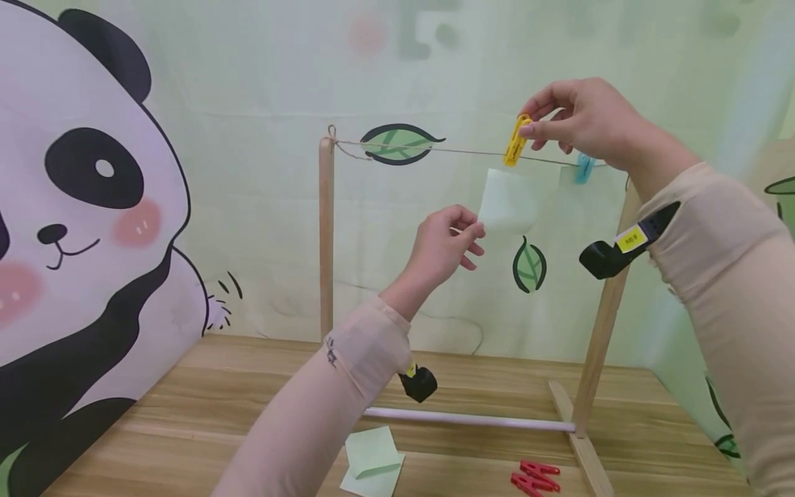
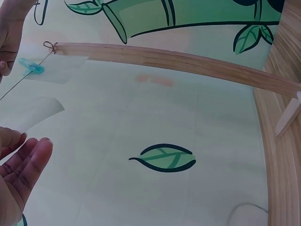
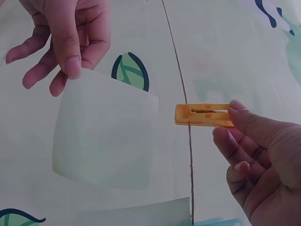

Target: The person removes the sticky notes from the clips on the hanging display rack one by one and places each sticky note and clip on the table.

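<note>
My left hand pinches one edge of a square pale green paper sheet between thumb and fingers. The sheet hangs in the air just below a thin string, apart from it in the right wrist view. Higher up, my right hand grips a yellow clothespin by its handle end, between thumb and fingers. The clothespin's front end overlaps the string. To the right, a light blue clothespin sits on the string at a second pale sheet.
The string runs between two wooden posts, tied at the left one. A white bar joins the stand near the table. Two pale green sheets and red clothespins lie in front. Behind is a printed panda backdrop.
</note>
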The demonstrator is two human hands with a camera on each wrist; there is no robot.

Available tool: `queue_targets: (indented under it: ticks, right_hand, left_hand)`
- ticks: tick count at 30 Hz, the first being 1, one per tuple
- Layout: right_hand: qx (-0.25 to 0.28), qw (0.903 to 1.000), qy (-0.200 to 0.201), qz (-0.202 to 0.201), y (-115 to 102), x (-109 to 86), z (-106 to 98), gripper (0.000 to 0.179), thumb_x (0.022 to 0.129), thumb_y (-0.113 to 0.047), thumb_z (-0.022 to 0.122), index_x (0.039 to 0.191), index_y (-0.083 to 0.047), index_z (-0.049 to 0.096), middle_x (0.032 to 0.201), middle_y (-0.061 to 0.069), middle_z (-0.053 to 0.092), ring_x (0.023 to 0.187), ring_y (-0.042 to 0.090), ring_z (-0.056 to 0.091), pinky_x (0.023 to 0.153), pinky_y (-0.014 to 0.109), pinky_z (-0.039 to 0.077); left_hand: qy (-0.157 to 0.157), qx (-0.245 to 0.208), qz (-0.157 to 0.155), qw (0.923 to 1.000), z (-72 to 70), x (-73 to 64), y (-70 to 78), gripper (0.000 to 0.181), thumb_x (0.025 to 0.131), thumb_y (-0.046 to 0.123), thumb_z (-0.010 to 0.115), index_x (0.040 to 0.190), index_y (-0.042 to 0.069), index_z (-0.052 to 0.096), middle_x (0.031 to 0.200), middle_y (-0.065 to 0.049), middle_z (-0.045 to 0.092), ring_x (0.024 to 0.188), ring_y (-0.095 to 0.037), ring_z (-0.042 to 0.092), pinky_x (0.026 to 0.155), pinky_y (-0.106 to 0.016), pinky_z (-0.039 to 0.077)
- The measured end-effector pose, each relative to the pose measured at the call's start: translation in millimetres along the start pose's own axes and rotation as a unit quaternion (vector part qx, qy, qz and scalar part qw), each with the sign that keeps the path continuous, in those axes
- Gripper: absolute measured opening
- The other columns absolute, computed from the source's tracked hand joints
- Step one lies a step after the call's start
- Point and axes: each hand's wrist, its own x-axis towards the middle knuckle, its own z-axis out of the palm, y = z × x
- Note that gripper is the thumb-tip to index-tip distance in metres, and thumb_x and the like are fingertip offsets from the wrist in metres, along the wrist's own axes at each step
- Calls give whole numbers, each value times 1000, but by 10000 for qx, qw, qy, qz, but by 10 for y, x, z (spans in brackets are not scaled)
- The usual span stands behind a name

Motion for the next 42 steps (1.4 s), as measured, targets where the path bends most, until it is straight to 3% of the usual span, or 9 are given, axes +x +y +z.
queue_targets:
  ticks: [11, 20, 29, 42]
  right_hand:
    - [168, 9989, 299, -331, 1, -27, -23, 25, 91, -28, 65, 110, -13, 59, 84, -17, 62, 71, 14, 47, 57, 17, 43]
    - [342, 9983, 326, -343, 0, -56, -25, 21, 92, -27, 64, 109, -16, 58, 90, -16, 61, 72, 13, 49, 58, 16, 44]
    - [652, 9962, 377, -427, 10, -138, -76, 18, 90, -25, 67, 104, -19, 59, 93, -13, 62, 68, 12, 51, 54, 18, 44]
    - [712, 9951, 374, -570, 82, -268, -87, 19, 89, -24, 69, 104, -17, 59, 92, -13, 64, 70, 10, 56, 54, 18, 47]
  left_hand:
    - [-26, 45, 49, 10000, -24, 0, -35, 12, 95, 14, 60, 100, 3, 61, 97, -12, 67, 75, -21, 71, 59, -28, 61]
    - [-151, 224, 134, 9995, -116, -32, -71, 15, 96, 16, 60, 103, 3, 61, 99, -13, 66, 75, -19, 71, 58, -26, 60]
    - [-60, 319, 333, 9989, -247, -69, -94, 13, 93, 14, 63, 99, 2, 61, 96, -12, 65, 70, -17, 70, 58, -27, 60]
    - [27, 108, 232, 9997, -365, -142, -162, 12, 92, 10, 64, 94, 1, 56, 98, -16, 71, 67, -15, 69, 58, -29, 61]
